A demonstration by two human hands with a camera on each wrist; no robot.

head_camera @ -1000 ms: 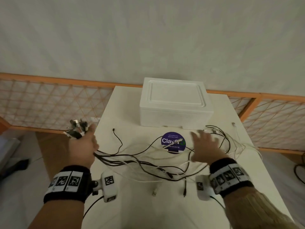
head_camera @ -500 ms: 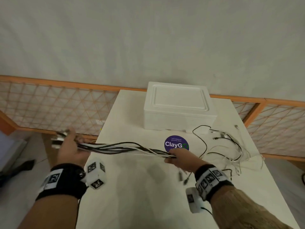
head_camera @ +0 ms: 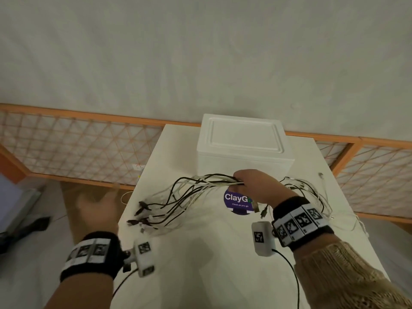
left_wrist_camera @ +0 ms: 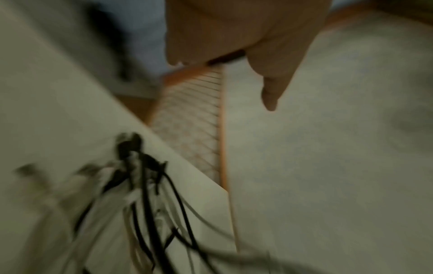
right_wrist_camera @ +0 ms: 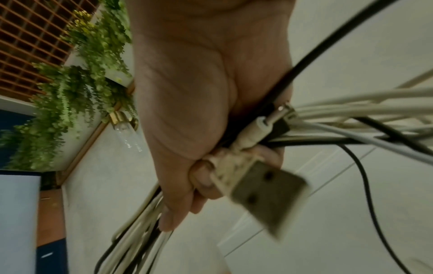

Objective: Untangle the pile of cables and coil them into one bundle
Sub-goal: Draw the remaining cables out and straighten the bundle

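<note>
The cables (head_camera: 189, 192), black and white mixed, lay gathered as one loose bunch whose long axis ran across the near side of the white foam box (head_camera: 243, 143), from the right hand (head_camera: 256, 186) out toward the table's left edge. Their plug ends (head_camera: 142, 217) fanned out and pointed left and toward the person, resting on the white table (head_camera: 200, 264) just inside that edge. At the other end the bunch rose off the surface into the right hand, which was clenched around it directly in front of the box; the right wrist view showed the fingers (right_wrist_camera: 206, 178) and thumb wrapped around the strands, with a white USB plug (right_wrist_camera: 264, 192) and a thin jack plug (right_wrist_camera: 262, 128) jutting from the fist. Behind that hand the remaining lengths trailed in slack loops (head_camera: 312, 195) to the right of the box, on the table.

The left hand (head_camera: 98, 208) was off the table's left edge, blurred, with fingers spread and released, holding nothing; its wrist view showed the plug ends (left_wrist_camera: 136, 166) below it, apart from the hand (left_wrist_camera: 246, 33).

A round purple sticker (head_camera: 237, 200) lay on the table just in front of the box, partly covered by the right hand. An orange lattice railing (head_camera: 78, 141) ran behind the table, on both sides of the box.
</note>
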